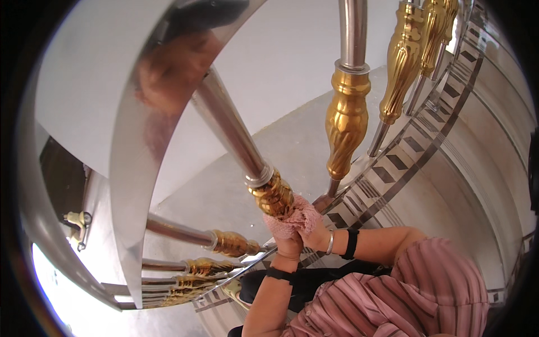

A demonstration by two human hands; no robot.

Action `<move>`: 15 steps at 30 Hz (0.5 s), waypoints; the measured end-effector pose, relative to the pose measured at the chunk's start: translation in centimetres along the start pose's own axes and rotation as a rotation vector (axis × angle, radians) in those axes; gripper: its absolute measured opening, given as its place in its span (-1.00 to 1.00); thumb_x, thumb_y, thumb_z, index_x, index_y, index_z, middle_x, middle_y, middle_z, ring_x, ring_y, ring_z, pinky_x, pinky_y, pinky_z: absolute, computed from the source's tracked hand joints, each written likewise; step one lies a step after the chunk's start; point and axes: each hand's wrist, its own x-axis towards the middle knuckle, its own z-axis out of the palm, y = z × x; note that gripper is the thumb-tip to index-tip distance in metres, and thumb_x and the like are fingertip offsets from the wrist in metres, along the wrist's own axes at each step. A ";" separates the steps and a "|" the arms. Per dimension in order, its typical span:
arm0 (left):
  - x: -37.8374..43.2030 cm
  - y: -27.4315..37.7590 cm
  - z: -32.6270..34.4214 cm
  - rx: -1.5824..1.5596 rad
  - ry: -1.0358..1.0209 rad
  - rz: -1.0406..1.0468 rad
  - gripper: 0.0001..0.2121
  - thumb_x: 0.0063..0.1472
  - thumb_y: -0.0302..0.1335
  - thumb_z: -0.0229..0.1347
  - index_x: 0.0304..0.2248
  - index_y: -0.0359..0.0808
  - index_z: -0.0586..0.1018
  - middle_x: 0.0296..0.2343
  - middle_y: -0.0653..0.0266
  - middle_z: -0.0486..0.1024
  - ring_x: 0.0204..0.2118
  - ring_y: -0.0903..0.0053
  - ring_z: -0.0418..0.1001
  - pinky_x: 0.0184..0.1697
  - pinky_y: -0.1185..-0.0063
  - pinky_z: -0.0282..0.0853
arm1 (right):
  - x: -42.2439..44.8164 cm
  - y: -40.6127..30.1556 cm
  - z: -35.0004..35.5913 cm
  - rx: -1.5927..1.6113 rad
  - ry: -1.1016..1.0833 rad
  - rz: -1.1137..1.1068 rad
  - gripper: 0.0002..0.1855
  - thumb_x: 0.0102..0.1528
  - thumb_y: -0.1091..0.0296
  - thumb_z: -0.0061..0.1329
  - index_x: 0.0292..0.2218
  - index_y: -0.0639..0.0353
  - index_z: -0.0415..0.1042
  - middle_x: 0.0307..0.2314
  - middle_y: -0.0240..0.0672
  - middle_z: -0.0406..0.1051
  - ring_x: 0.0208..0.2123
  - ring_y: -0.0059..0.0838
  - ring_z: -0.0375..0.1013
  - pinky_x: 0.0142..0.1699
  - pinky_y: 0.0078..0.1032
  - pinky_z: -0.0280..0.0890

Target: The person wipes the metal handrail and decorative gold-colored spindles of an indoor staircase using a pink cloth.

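A pink terry cloth (305, 212) is wrapped around the lower end of a gold-coloured baluster sleeve (269, 196) on a steel railing post (231, 126). My left hand (289, 245) grips the cloth from below, its fingers mostly hidden by the fabric. Pressed close beside it, my right hand (313, 238) holds the same cloth on the right side. Both hands touch each other at the wrapped post. The post's foot is hidden behind the cloth and hands.
A polished steel handrail (130, 185), carrying a person's reflection, curves along the left. More gold-sleeved balusters stand right (347, 122) and lower left (236, 243). Patterned tile (396, 162) edges the stairs (467, 168). A scooter (78, 227) stands far below.
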 end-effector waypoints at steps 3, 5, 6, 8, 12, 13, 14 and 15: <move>-1.6 -1.5 -1.0 0.326 -0.017 0.099 -0.61 0.21 -0.38 -0.07 0.01 -0.32 0.31 0.00 0.03 0.27 0.06 0.17 0.23 0.07 0.37 0.15 | -2.6 3.5 -1.6 -0.064 -0.231 0.147 -0.54 0.03 0.38 -0.04 -0.03 0.31 0.27 -0.05 -0.02 0.24 0.02 -0.13 0.23 0.12 -0.39 0.13; -2.7 -2.6 -2.9 0.550 -0.163 -0.049 -0.61 0.21 -0.40 -0.09 0.02 -0.33 0.29 -0.02 -0.03 0.29 0.03 0.10 0.27 0.02 0.37 0.22 | -3.1 1.4 -1.3 0.226 -0.144 0.324 -0.53 0.04 0.41 -0.06 0.00 0.31 0.25 -0.10 -0.05 0.29 -0.03 -0.12 0.29 0.08 -0.44 0.18; -2.9 -1.7 -2.5 0.582 -0.128 -0.009 -0.64 0.20 -0.39 -0.08 -0.01 -0.33 0.34 -0.11 -0.05 0.36 -0.04 0.08 0.33 -0.04 0.37 0.28 | -2.9 1.4 -2.0 0.135 -0.184 0.356 -0.53 0.05 0.44 -0.07 0.01 0.32 0.24 -0.13 -0.10 0.33 -0.07 -0.18 0.33 0.05 -0.47 0.21; -2.9 0.7 -2.7 0.724 -0.149 -0.106 -0.70 0.19 -0.40 -0.08 -0.11 -0.32 0.44 -0.28 -0.07 0.46 -0.19 0.05 0.42 -0.18 0.35 0.36 | -2.7 1.3 -3.0 0.060 -0.233 0.382 -0.52 0.05 0.48 -0.07 0.02 0.33 0.23 -0.17 -0.15 0.37 -0.11 -0.23 0.38 0.02 -0.49 0.24; -2.0 6.5 0.0 0.763 -0.088 -0.012 -0.78 0.17 -0.42 -0.08 -0.28 -0.32 0.54 -0.44 -0.09 0.49 -0.34 -0.01 0.44 -0.31 0.30 0.37 | -0.9 0.0 -7.1 0.258 -0.226 0.317 -0.59 0.04 0.41 -0.01 -0.06 0.25 0.33 -0.28 -0.17 0.46 -0.23 -0.41 0.46 -0.13 -0.56 0.32; -1.9 8.6 0.6 0.675 -0.070 0.044 -0.78 0.17 -0.41 -0.08 -0.28 -0.32 0.53 -0.43 -0.10 0.49 -0.33 -0.02 0.44 -0.31 0.30 0.37 | 0.1 -2.0 -8.1 0.274 -0.229 0.309 -0.59 0.04 0.41 -0.01 -0.06 0.25 0.33 -0.28 -0.17 0.46 -0.23 -0.41 0.46 -0.13 -0.56 0.32; -1.9 10.0 1.2 0.621 -0.130 -0.100 -0.75 0.18 -0.36 -0.04 -0.33 -0.41 0.51 -0.50 -0.11 0.47 -0.39 0.04 0.46 -0.34 0.36 0.36 | 1.2 -4.5 -9.3 0.402 -0.197 0.356 -0.64 0.07 0.41 -0.05 -0.07 0.27 0.33 -0.26 -0.24 0.45 -0.22 -0.47 0.44 -0.11 -0.58 0.31; -1.5 12.2 1.9 0.628 -0.126 -0.098 -0.75 0.18 -0.36 -0.04 -0.33 -0.41 0.51 -0.50 -0.11 0.47 -0.39 0.04 0.46 -0.34 0.36 0.36 | 2.2 -6.8 -10.8 0.524 -0.162 0.405 -0.67 0.11 0.42 -0.08 -0.08 0.30 0.33 -0.23 -0.30 0.43 -0.20 -0.52 0.42 -0.10 -0.61 0.30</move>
